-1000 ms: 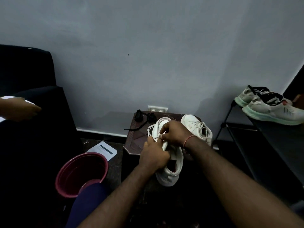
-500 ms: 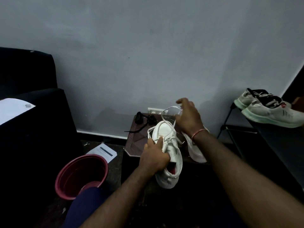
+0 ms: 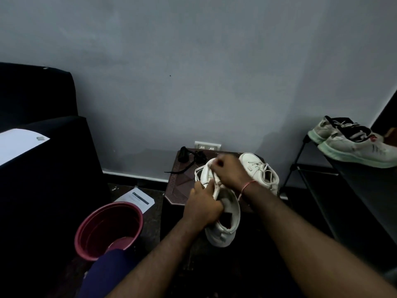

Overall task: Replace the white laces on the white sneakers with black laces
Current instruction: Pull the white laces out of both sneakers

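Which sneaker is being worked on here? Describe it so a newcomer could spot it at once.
Find the small brown table below the wall socket. Of two white sneakers there, the held sneaker is nearer, heel toward the camera: left hand grips its side, right hand pinches its white lace. The other sneaker sits untouched, farther right.

My right hand blurs over the sneaker, eyelets hidden, and I can't tell what it's got. Left hand covers the sneaker's side. Black laces too dark to separate.
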A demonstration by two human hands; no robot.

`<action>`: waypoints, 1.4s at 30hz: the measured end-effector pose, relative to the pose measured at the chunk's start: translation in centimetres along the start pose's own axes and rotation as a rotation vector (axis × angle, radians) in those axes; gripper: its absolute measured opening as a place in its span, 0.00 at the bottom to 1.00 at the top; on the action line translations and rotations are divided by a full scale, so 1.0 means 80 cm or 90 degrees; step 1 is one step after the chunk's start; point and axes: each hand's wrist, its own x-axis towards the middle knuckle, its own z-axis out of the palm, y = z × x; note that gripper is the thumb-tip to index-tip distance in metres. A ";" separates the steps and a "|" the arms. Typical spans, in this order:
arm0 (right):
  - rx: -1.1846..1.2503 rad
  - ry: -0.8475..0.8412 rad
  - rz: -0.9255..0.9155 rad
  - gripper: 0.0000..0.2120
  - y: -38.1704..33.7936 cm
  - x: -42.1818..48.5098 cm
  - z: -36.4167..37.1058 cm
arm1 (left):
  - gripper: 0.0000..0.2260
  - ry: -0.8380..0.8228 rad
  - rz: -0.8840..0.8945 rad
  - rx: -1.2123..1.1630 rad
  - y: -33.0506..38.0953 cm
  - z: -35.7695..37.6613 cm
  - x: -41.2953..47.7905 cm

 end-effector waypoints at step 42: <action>0.763 -0.055 0.242 0.12 0.009 -0.064 -0.076 | 0.11 0.139 -0.021 0.216 0.012 -0.051 0.028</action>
